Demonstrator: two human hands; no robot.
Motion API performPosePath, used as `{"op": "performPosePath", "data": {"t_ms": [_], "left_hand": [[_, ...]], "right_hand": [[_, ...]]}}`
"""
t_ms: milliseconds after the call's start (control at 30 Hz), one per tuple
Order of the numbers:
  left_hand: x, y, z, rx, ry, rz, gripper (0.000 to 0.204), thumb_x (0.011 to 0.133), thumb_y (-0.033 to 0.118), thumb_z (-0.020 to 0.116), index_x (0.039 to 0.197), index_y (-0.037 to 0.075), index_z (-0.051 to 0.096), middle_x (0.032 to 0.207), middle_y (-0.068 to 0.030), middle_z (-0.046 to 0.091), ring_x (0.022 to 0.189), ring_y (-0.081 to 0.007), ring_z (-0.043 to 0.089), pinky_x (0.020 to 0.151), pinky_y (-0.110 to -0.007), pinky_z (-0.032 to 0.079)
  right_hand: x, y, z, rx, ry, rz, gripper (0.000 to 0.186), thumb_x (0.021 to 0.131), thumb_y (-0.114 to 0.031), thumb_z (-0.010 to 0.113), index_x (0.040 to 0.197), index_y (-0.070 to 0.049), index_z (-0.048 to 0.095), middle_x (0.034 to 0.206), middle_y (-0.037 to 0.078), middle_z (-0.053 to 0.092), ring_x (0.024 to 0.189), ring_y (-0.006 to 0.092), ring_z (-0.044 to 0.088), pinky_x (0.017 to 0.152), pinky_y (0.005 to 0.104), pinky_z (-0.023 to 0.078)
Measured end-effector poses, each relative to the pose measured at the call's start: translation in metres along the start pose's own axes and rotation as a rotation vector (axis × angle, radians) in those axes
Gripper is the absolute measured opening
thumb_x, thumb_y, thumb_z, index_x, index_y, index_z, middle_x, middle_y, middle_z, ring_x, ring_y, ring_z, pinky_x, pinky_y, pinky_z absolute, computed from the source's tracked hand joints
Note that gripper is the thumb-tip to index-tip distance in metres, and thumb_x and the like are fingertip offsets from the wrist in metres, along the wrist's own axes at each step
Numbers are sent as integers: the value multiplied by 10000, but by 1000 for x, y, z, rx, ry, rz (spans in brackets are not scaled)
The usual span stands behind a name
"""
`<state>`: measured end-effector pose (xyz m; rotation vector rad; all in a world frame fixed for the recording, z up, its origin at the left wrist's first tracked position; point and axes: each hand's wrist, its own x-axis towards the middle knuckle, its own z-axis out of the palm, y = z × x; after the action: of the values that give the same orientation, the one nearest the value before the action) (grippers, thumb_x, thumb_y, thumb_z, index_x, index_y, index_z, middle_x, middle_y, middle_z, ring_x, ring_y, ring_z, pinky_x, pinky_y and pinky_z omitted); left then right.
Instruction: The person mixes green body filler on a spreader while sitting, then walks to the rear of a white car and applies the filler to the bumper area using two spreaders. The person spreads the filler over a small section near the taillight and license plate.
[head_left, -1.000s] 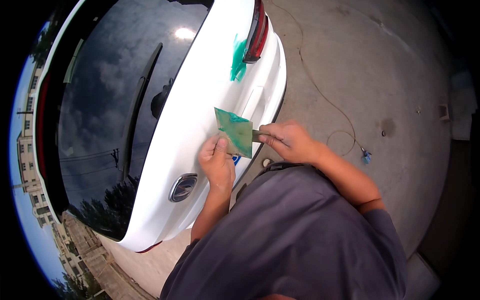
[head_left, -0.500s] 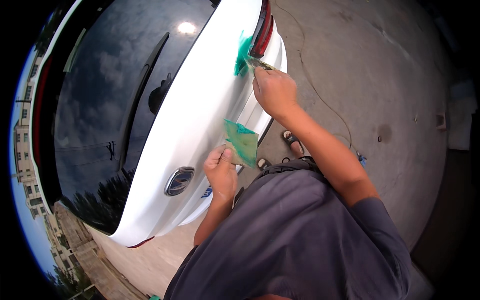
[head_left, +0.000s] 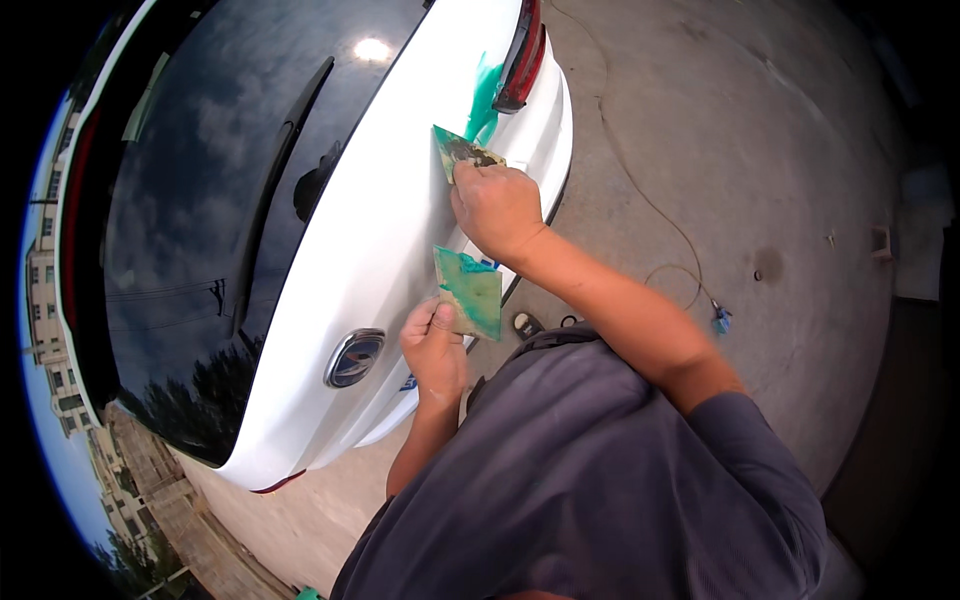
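Pinching a flat spreader (head_left: 463,151), the right grip (head_left: 496,206) is over the back of a white car (head_left: 365,235), just below the green smear (head_left: 486,98) that runs alongside the red tail light (head_left: 521,68). Can't tell from this angle whether the blade is touching the paint or hovering over it. The left grip (head_left: 433,347) is clamped on the lower corner of a squarish flat plate (head_left: 470,298), thumb on top, with green paste along the plate's upper edge and right side.

What would worry me: that plate is only held by one corner, so if the thumb slackens it could tip and drop goop on clean white paint. The two tools are also pretty near each other, so a careless swing could knock blade into plate. The spreader has dark crusty patches (dried leftovers, I'd guess), and crumbs off those could drag lines through the green. Leaning on one blade corner might gouge the finish too. And since the smear sits so tight to the light, a sloppy stroke could get it on the lens.

Oh, and there's a thin hose (head_left: 655,200) on the concrete floor (head_left: 790,250); a blind step that way might snag a foot.
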<state>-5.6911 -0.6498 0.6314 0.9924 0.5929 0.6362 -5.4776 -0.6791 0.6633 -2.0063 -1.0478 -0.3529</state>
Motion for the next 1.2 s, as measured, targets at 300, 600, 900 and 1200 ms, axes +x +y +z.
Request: {"op": "performPosePath", "data": {"t_ms": [300, 600, 900, 1200], "left_hand": [[16, 11, -2, -28, 2, 65, 319, 998, 124, 605, 1190, -129, 573, 1153, -190, 663, 1046, -254, 654, 955, -388, 508], [21, 23, 7, -47, -19, 74, 299, 994, 104, 602, 1181, -128, 576, 1163, -205, 661, 1053, -273, 655, 961, -400, 514], [16, 4, -3, -34, -13, 83, 284, 989, 99, 611, 1182, -108, 586, 1143, -185, 671, 1039, -270, 664, 942, -402, 530], [10, 3, -3, -40, -14, 64, 303, 986, 84, 614, 1208, -119, 580, 1152, -187, 673, 1035, -262, 667, 938, -396, 532]], "right_hand": [[-24, -20, -87, 675, -267, 16, 211, 959, -211, 603, 848, -32, 585, 632, 174, 569, 623, 392, 606, 584, 451, 470], [-44, 36, -49, 352, -211, 175, 157, 939, -175, 614, 861, -42, 639, 662, 209, 601, 655, 407, 617, 606, 493, 478], [3, 64, -33, -118, 153, -236, 101, 779, -68, 654, 876, -95, 660, 701, 59, 626, 716, 266, 625, 720, 385, 514], [42, 101, -31, -238, 84, -499, 156, 736, -65, 655, 880, -124, 669, 727, -4, 614, 828, 207, 594, 920, 412, 459]]}}
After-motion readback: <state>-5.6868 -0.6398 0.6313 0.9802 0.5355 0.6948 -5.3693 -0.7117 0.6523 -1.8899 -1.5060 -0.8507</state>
